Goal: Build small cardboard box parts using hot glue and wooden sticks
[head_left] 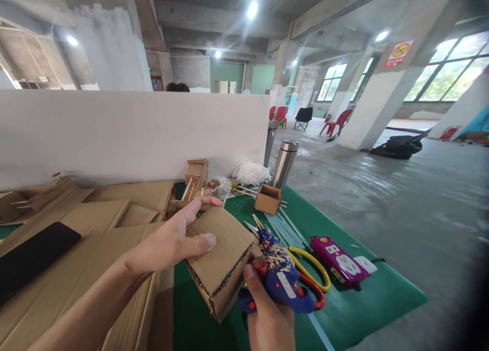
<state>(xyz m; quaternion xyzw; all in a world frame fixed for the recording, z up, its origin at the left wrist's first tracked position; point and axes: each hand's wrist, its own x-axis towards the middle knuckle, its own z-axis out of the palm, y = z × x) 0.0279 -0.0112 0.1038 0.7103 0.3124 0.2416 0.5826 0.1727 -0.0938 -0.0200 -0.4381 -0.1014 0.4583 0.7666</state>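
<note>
A closed cardboard box (221,244) with raw corrugated edges is tilted in front of me above the green table. My left hand (187,239) grips it, thumb on the top face and fingers over the far side. In my right hand (267,310) is a blue hot glue gun (280,269), its front crusted with pale crumbs and a small red light showing on its body. The gun is close against the box's right side; whether its nozzle touches is hidden. Scissors with yellow and red handles (317,269) lie behind the gun, partly covered by it.
Cardboard sheets (99,239) cover the left, with a black phone (38,257) on top. Glue sticks (290,228), a small open box (268,199), a steel flask (285,163) and a purple device (340,259) stand or lie rightward. A white partition (133,137) borders the back.
</note>
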